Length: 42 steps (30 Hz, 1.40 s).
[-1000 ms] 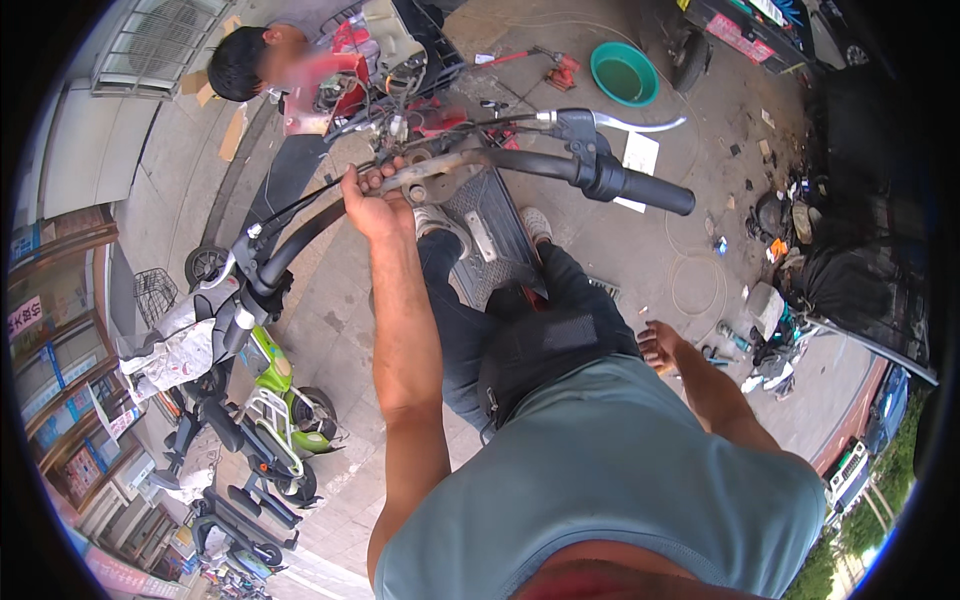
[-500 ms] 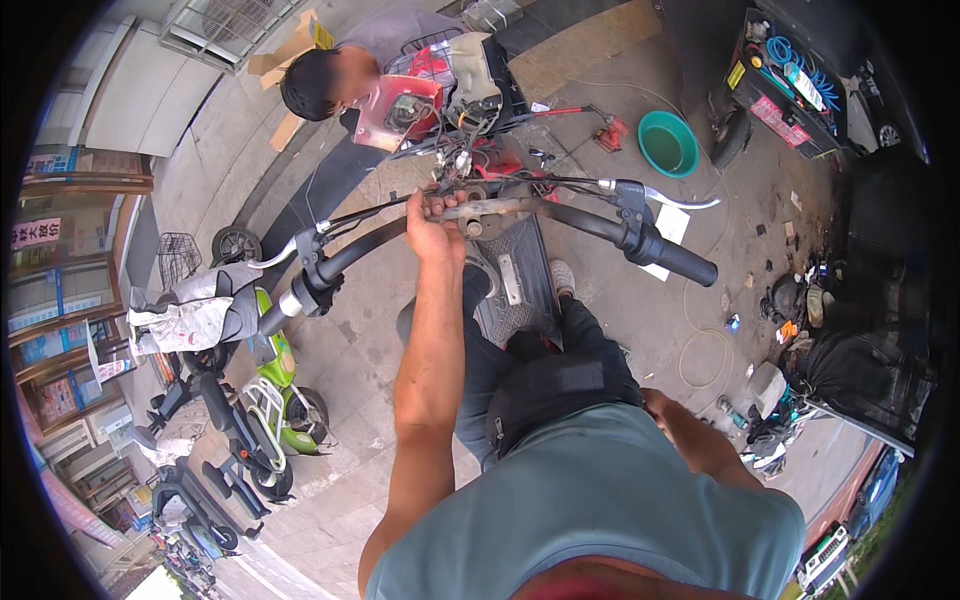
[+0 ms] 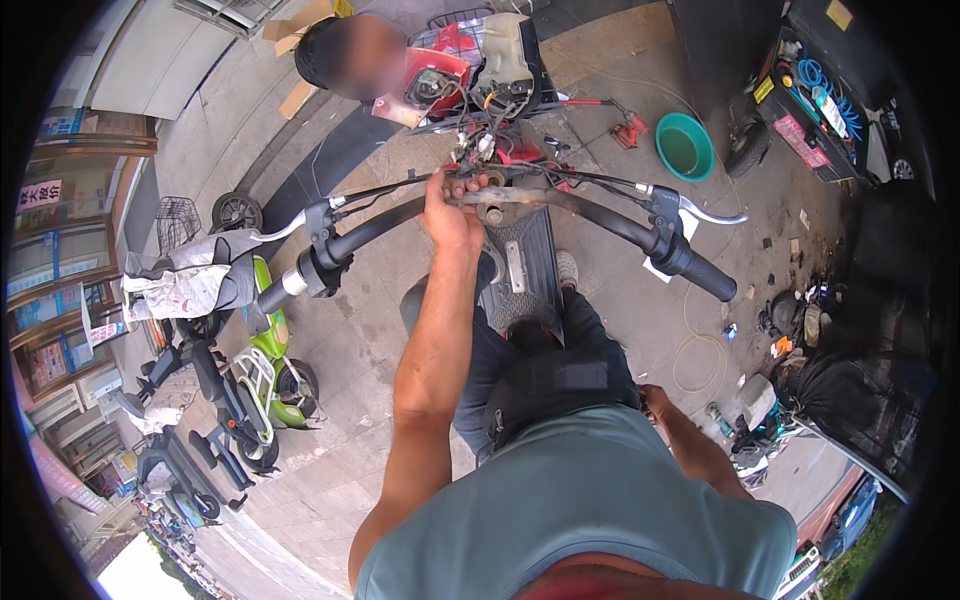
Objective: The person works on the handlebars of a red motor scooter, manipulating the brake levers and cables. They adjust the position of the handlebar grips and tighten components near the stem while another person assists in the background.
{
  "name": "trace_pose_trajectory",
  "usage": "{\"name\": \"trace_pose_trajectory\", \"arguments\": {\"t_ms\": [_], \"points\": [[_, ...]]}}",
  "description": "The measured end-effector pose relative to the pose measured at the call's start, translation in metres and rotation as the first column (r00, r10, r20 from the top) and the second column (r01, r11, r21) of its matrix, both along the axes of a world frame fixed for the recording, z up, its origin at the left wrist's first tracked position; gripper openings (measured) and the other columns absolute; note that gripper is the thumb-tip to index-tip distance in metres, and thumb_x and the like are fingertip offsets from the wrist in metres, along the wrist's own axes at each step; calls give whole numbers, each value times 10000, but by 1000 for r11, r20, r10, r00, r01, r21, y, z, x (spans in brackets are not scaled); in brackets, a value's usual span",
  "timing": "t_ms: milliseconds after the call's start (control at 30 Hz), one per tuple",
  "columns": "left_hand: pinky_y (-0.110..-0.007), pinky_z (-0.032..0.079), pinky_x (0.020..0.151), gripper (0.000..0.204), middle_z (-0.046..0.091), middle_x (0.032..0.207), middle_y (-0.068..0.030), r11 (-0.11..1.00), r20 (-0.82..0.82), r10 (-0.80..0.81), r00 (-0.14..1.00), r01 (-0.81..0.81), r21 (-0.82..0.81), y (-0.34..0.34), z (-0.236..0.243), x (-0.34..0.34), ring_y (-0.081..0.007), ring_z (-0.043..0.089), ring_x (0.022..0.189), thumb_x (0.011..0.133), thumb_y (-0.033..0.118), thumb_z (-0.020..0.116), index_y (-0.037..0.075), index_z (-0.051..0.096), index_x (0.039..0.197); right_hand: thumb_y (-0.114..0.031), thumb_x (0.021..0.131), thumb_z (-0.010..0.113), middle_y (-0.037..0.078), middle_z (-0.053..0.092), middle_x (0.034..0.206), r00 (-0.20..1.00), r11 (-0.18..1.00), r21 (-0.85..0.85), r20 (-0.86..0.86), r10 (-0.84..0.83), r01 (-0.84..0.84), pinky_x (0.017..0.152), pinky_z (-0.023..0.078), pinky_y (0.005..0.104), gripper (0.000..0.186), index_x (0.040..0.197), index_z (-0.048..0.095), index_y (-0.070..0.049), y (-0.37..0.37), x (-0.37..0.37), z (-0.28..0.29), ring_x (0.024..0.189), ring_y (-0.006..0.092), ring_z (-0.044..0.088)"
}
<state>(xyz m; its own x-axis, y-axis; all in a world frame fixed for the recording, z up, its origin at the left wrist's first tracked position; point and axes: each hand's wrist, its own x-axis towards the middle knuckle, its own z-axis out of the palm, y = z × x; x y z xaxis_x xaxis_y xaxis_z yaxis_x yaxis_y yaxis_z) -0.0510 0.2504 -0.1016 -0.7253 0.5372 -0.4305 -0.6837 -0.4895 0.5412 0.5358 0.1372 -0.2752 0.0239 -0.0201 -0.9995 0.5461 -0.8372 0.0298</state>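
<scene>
The handlebar (image 3: 375,231) of a partly stripped electric scooter spans the view in front of me, with black grips and silver brake levers. My left hand (image 3: 455,215) is closed round its middle, just left of the rusty clamp and bolt. Beyond it, wires and connectors (image 3: 487,146) hang bare around the steering column. My right hand (image 3: 654,402) is low beside my right hip, partly hidden by my body; its fingers are not clear. Below the bar lies the scooter's black ribbed footboard (image 3: 537,262), my legs on either side.
Another person (image 3: 350,58) leans beside the red front panel (image 3: 435,82) at the far side. A green basin (image 3: 685,147) and a toolbox (image 3: 806,125) are at the far right. Parked scooters (image 3: 270,385) line the left. A hose (image 3: 703,362) coils on the ground at right.
The other person's head has come closer to the red panel and larger in view. My right hand shows more beside my hip. My left hand stays on the handlebar; the whole view has shifted slightly.
</scene>
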Motion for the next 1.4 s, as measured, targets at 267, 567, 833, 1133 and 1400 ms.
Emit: {"name": "trace_pose_trajectory", "arguments": {"t_ms": [267,567,833,1133,1400], "points": [[-514,581,850,325,408,675,-5,1000,-9,-26,1000,26,15,7,1,10,-210,512,685,1003,227,580,137,379,764,-222,1006,627,-23,552,750,811,703,710,-384,441,-46,494,439,256,144,996,584,-85,159,-238,101,591,79,524],[-467,587,812,236,410,709,-2,1000,41,-18,999,18,1,6,7,13,-187,522,682,1006,248,587,75,522,858,-98,913,734,64,633,1178,578,542,757,-640,505,365,693,537,249,586,1445,490,-69,186,-395,162,850,104,625],[-457,561,880,257,472,759,-23,991,-78,-102,992,108,75,-10,-3,7,-210,600,786,1015,242,597,73,507,844,-149,981,670,128,685,1162,344,692,402,-910,231,600,739,600,334,260,1178,626,14,196,-431,140,907,233,720],[-492,436,1041,276,663,979,-136,919,-342,-260,903,340,198,-11,-21,9,-309,620,1129,944,327,686,74,580,919,-192,1032,606,153,696,1041,505,562,555,-823,262,613,756,614,364,220,988,621,23,203,-431,155,891,241,710],[-512,380,1114,403,570,711,-96,896,-289,-181,940,279,345,-9,-29,11,-323,665,881,959,387,576,112,473,683,-283,1039,603,205,697,1027,539,465,685,-728,424,561,698,612,371,360,903,594,50,205,-435,151,784,253,708]]}}
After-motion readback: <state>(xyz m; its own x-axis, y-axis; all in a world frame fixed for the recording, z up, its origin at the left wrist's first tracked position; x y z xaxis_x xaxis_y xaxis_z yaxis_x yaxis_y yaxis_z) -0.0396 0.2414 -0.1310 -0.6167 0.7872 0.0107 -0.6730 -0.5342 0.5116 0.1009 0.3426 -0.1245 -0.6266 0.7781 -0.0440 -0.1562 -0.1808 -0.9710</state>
